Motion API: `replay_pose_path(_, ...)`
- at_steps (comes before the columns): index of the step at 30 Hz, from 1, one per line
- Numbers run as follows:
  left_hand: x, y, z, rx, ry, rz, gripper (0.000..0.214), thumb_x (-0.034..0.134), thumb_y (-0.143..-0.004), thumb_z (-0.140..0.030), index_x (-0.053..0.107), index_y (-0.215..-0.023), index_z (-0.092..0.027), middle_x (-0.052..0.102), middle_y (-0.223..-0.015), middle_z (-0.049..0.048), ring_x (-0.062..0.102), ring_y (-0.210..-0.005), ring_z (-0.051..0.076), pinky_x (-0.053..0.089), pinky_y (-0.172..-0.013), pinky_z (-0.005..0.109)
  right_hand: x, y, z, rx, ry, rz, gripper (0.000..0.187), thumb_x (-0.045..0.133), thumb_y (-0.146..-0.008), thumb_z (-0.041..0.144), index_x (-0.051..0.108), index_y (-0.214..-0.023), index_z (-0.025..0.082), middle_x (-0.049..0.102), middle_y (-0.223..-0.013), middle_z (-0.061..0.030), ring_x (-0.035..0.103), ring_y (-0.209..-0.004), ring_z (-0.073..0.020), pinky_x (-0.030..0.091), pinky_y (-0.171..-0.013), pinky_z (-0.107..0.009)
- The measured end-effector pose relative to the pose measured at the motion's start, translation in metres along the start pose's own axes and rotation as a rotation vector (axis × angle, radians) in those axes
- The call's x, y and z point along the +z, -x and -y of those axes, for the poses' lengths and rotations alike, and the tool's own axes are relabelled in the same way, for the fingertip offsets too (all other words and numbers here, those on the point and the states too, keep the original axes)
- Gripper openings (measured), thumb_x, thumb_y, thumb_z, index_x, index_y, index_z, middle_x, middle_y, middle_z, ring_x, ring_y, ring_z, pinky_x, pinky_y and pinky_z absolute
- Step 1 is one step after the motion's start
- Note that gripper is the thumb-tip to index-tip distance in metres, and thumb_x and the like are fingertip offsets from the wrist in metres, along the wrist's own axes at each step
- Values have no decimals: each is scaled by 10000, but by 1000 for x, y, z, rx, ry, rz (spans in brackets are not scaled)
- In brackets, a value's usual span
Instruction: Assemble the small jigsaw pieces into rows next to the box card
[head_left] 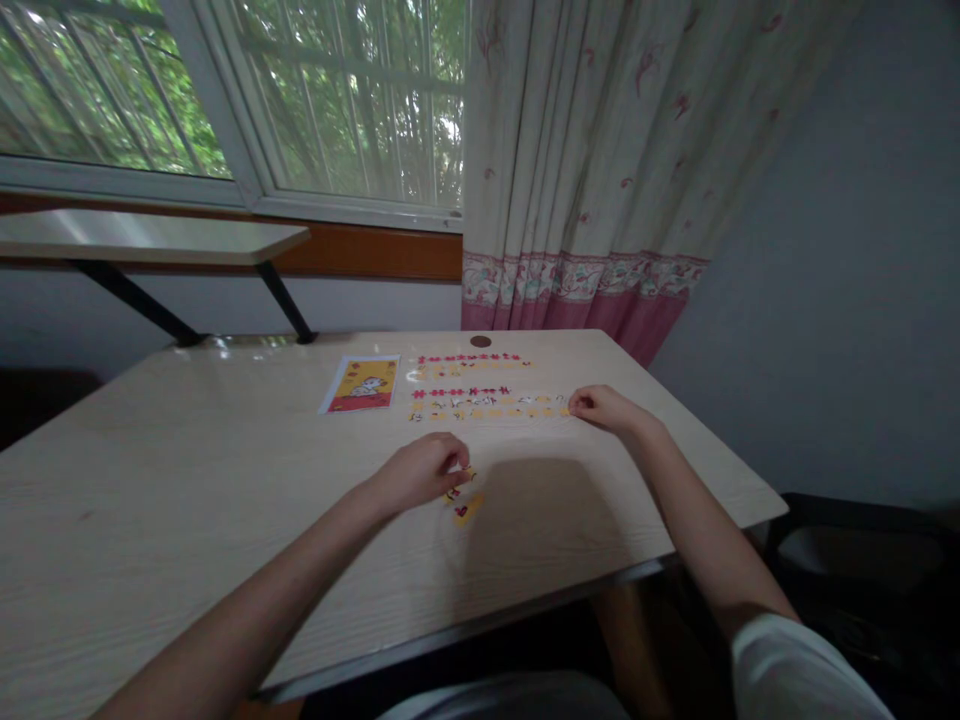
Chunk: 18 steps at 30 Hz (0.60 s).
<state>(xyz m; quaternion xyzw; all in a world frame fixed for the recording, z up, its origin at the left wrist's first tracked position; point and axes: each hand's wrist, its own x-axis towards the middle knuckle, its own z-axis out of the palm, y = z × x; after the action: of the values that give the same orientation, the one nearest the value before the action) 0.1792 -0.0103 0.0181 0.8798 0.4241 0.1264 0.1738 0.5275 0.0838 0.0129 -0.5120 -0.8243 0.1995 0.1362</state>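
Note:
My left hand (424,470) is over the middle of the table, its fingers curled in a pinch at a yellow jigsaw piece (471,474). Just below it lies a small joined cluster of yellow and red pieces (465,510), partly covered by the hand. Farther right, my right hand (606,408) has thumb and forefinger closed at the right end of the lowest row of yellow jigsaw pieces (517,413). The fingertips touch or hover over a piece there; I cannot tell which. Above that row are white-patterned pieces (484,401) and red pieces (450,393).
A printed picture card (365,384) lies left of the rows. Farther back are more red pieces (469,357) and a round brown cable cap (481,342). A raised shelf (150,238) stands at the back left. The curtain (570,200) hangs behind the table (187,480).

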Motion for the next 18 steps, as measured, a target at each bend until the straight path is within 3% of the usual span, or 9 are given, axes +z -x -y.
replay_pose_path(5,0,0,-1,-5,-10,-13,205,524,-784,-375,593,-761,-183,559,-704,16,495,-647,146,349,-591,243,-3,3,4,20,15,2,188,531,-725,267,646,-789,133,575,-643,-13,475,-572,-99,356,-548,-204)
replay_pose_path(12,2,0,2,10,22,10,130,566,-749,-304,586,-793,-183,549,-733,12,498,-671,145,360,-609,239,0,0,10,-11,23,-35,184,547,-728,267,651,-803,136,587,-654,-14,494,-581,-101,366,-560,-207)
replay_pose_path(18,1,1,3,-41,-3,-12,179,602,-718,-342,580,-792,-181,546,-724,14,498,-674,155,359,-613,246,0,0,11,-7,47,-47,181,535,-745,259,650,-810,134,574,-633,-5,479,-559,-95,356,-548,-207)
